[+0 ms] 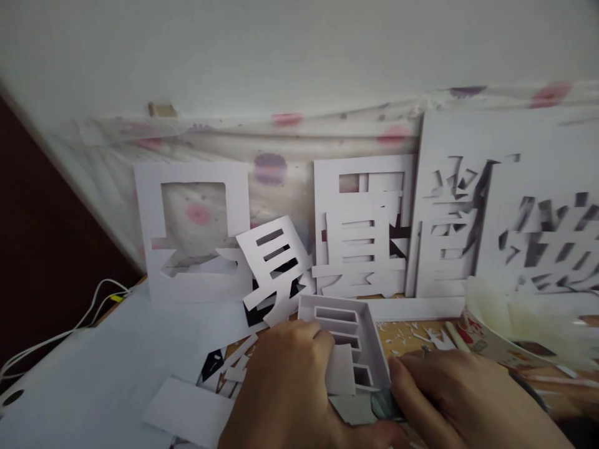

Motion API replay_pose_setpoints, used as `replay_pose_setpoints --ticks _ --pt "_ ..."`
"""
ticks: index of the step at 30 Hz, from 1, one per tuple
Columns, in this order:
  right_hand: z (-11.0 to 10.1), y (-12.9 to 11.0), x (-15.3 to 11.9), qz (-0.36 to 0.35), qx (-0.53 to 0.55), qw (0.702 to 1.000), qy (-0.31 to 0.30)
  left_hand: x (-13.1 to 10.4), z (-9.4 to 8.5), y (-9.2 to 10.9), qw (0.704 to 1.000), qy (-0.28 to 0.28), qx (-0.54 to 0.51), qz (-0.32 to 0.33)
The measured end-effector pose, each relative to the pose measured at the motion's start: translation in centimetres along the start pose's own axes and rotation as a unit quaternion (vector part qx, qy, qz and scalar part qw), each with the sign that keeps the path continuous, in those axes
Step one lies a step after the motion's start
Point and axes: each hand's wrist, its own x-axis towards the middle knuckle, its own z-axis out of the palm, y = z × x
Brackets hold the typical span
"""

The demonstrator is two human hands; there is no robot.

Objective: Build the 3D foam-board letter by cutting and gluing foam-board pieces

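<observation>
In the head view, my left hand (285, 386) is closed over the left side of a white card box letter (377, 340) with raised walls and several rectangular slots. A small white card piece (340, 369) lies over the slots beside my fingers. My right hand (472, 393) is closed at the box's lower right corner. Against its fingertips is a dark, glossy piece (386, 404) whose kind I cannot make out. Between the hands, a flat grey-green piece (352, 410) touches the box's near edge. My palms hide what lies under them.
White cut-out panels (191, 287) lean on a dotted plastic sheet (285, 143), with a slotted cut-out (274, 249) tilted between them. Paper scraps (236, 373) lie left of the box. A patterned tub (491, 330) stands at right. White cables (88, 318) run along the left edge.
</observation>
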Motion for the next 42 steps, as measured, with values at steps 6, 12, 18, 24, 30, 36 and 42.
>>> replay_pose_setpoints --ticks 6,12,18,24,30,36,42 --pt "0.2 0.7 0.0 0.011 -0.015 1.0 -0.016 -0.1 0.0 0.5 1.0 0.006 -0.011 -0.012" --pt "-0.2 0.1 -0.4 0.065 0.051 0.996 0.019 0.2 -0.3 -0.3 0.999 -0.009 -0.044 0.005" --pt "-0.1 0.9 -0.1 0.177 0.244 0.952 0.057 0.3 0.1 -1.1 0.999 -0.021 0.026 0.024" --pt "1.3 -0.8 2.0 0.238 0.478 0.845 0.019 0.6 1.1 -0.2 0.995 0.009 0.042 0.089" --pt "0.5 -1.2 1.7 0.298 0.488 0.818 0.062 -1.0 -0.3 -1.4 0.978 0.146 -0.145 0.034" --pt "0.8 -2.0 1.4 0.258 0.483 0.83 0.107 -0.4 1.1 -0.6 0.923 0.093 -0.323 -0.188" --pt "2.1 -2.9 2.2 0.251 0.444 0.84 0.185 -0.7 4.3 -1.1 0.935 0.206 -0.271 -0.097"
